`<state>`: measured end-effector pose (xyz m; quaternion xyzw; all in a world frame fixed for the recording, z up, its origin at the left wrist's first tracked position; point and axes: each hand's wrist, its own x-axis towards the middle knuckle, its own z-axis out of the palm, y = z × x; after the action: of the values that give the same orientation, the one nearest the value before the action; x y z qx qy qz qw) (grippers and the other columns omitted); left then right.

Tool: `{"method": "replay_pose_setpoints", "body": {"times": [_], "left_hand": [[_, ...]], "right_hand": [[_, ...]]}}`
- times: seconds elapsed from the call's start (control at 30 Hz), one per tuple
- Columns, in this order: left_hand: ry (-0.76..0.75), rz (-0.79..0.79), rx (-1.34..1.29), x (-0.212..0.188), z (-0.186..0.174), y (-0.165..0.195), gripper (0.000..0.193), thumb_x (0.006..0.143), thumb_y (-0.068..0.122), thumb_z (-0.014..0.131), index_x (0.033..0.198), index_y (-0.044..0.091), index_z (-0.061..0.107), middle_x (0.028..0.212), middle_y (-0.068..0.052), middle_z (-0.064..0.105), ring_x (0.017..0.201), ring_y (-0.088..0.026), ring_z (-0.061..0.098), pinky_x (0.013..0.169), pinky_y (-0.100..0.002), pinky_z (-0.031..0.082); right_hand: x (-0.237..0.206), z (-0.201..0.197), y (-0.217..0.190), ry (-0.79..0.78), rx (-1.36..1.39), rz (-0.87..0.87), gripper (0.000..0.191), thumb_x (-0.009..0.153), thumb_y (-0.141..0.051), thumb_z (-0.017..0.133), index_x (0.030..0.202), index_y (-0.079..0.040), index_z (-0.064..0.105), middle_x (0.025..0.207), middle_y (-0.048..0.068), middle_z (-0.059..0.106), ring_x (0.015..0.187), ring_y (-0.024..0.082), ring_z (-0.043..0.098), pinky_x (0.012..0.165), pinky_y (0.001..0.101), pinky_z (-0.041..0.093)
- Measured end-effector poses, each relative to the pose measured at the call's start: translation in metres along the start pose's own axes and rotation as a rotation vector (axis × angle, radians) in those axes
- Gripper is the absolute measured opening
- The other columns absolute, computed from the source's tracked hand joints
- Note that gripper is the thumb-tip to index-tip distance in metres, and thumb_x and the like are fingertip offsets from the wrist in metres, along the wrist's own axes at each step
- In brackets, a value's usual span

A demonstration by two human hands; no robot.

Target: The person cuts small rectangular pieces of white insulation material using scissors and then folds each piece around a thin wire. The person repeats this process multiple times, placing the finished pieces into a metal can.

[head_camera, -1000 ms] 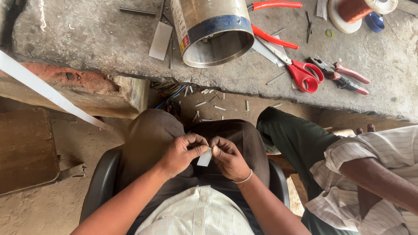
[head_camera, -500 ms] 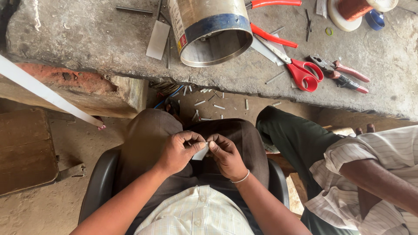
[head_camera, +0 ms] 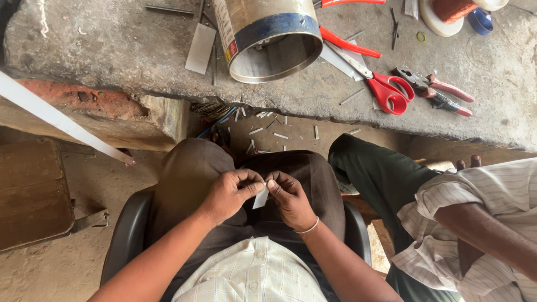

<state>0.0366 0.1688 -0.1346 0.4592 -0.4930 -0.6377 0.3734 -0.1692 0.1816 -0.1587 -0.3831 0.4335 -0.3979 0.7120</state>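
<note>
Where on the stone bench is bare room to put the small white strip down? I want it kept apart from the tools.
The stone bench is bare at its left, between its left edge and the pale flat strip. Another bare patch lies right of the pliers. Between the metal cylinder and red scissors it is crowded.

A rough grey stone tabletop (head_camera: 100, 50) fills the upper part of the view, carrying a metal cylinder with a blue band (head_camera: 268, 36) lying on its side with its open mouth near the front edge. To its right lie red-handled scissors (head_camera: 380, 86), red-handled pliers (head_camera: 439, 92), a spool of copper wire (head_camera: 453, 11) and scattered thin metal pins; to its left lies a flat pale rectangular strip (head_camera: 200, 47). Small white slips (head_camera: 277, 134) litter the dirt floor (head_camera: 56, 268) below the edge.
</note>
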Motion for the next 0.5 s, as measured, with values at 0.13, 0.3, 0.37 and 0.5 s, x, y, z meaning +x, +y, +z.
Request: {"method": "replay_pose_setpoints", "body": {"times": [0.13, 0.3, 0.37, 0.5], "left_hand": [[0.141, 0.186, 0.313, -0.004, 0.000, 0.013, 0.009, 0.083, 0.015, 0.075, 0.088, 0.008, 0.076, 0.084, -0.001, 0.077, 0.074, -0.014, 0.073, 0.066, -0.029, 0.057], [0.227, 0.298, 0.544, -0.008, 0.001, 0.022, 0.005, 0.076, 0.013, 0.077, 0.078, 0.009, 0.076, 0.081, -0.004, 0.076, 0.073, -0.022, 0.073, 0.067, -0.033, 0.057], [0.246, 0.309, 0.553, -0.009, 0.002, 0.022, 0.006, 0.075, 0.013, 0.077, 0.079, 0.009, 0.076, 0.082, -0.004, 0.076, 0.074, -0.022, 0.073, 0.067, -0.034, 0.058], [0.228, 0.263, 0.530, -0.007, 0.005, 0.021, 0.010, 0.073, 0.015, 0.078, 0.080, 0.008, 0.076, 0.083, -0.004, 0.076, 0.074, -0.024, 0.073, 0.067, -0.035, 0.058]], "right_hand": [[-0.002, 0.008, -0.004, 0.094, -0.318, -0.129, 0.019, 0.102, -0.022, 0.069, 0.097, -0.004, 0.067, 0.079, -0.005, 0.056, 0.070, 0.003, 0.045, 0.061, 0.0216, 0.040], [-0.007, 0.025, -0.015, 0.196, -0.783, -0.412, 0.012, 0.093, -0.011, 0.077, 0.092, -0.003, 0.068, 0.080, 0.003, 0.066, 0.068, 0.012, 0.059, 0.060, 0.0262, 0.048], [-0.009, 0.031, -0.020, 0.216, -0.916, -0.510, 0.011, 0.090, -0.008, 0.079, 0.092, -0.004, 0.069, 0.083, 0.006, 0.068, 0.068, 0.016, 0.063, 0.059, 0.0279, 0.051], [-0.012, 0.038, -0.031, 0.186, -0.959, -0.586, 0.009, 0.090, -0.003, 0.076, 0.095, -0.004, 0.068, 0.090, 0.009, 0.069, 0.074, 0.021, 0.066, 0.062, 0.0300, 0.053]]}}
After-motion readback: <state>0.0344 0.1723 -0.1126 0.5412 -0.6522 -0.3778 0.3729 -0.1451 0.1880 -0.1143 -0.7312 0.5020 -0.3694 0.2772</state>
